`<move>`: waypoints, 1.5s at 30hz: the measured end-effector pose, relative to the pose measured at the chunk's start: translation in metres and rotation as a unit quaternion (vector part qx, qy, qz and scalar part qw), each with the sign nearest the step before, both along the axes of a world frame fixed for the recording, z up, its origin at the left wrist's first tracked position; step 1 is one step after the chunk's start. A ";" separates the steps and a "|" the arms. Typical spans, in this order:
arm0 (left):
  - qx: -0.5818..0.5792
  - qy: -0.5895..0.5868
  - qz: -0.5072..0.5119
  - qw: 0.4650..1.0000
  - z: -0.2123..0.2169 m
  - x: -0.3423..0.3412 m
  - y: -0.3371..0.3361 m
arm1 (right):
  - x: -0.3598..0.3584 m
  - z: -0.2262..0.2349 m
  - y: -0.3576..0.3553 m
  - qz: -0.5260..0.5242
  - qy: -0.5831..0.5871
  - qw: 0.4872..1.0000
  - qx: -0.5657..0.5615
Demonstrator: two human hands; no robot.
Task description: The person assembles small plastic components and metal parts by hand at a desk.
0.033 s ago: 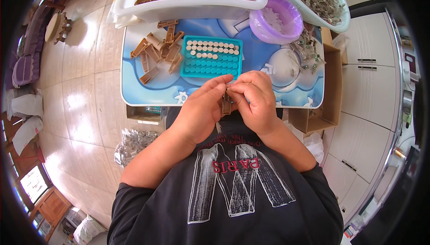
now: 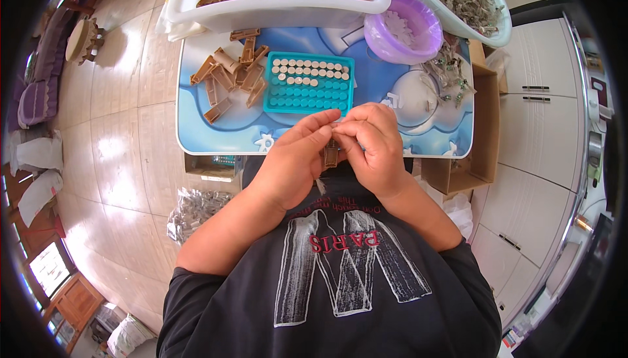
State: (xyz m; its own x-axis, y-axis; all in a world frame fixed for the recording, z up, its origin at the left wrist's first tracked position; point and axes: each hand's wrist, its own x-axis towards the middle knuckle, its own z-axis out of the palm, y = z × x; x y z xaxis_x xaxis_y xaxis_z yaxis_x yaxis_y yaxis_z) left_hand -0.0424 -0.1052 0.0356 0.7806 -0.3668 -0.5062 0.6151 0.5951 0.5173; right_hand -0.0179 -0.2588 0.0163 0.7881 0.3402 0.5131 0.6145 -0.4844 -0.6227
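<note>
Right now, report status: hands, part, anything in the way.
Left hand holding brown casing. Right hand pinching at its far end. Fingers hide that end from view.

Left hand (image 2: pixel 294 161) — curled | right hand (image 2: pixel 374 152) — pinched | both close together | forearms (image 2: pixel 226 230) angled inward

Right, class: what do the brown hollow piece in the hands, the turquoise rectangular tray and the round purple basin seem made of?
Brown hollow piece: perhaps plastic, evenly coloured; finish unclear in shade. Turquoise rectangular tray: likely moulded plastic, fairly matte, with regular round spots. Round purple basin: probably glossy plastic, given its highlights.
</note>
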 end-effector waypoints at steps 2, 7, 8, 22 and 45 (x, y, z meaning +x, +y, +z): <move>0.003 -0.010 -0.004 1.000 -0.004 0.000 0.001 | -0.001 0.001 0.000 0.004 0.000 1.000 -0.007; 0.018 -0.027 0.027 0.999 -0.008 0.000 0.001 | -0.003 -0.003 0.002 -0.034 0.014 0.998 0.050; 0.030 -0.033 0.055 0.997 -0.009 0.001 0.002 | -0.004 0.001 0.002 -0.032 0.014 0.998 0.051; 0.059 -0.038 0.170 0.983 -0.006 0.003 0.001 | -0.028 0.001 0.010 0.019 0.073 0.995 0.059; 0.050 -0.051 0.183 0.980 -0.002 0.003 -0.001 | -0.030 -0.003 0.013 0.017 0.132 0.988 0.083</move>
State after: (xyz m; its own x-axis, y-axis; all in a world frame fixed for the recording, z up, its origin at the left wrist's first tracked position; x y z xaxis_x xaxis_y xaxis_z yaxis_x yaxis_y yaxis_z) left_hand -0.0390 -0.1059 0.0333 0.8991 -0.0051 -0.4377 0.3116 0.7099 0.6317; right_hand -0.0479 -0.2458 0.0129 0.8919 0.2964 0.3415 0.4332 -0.3438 -0.8331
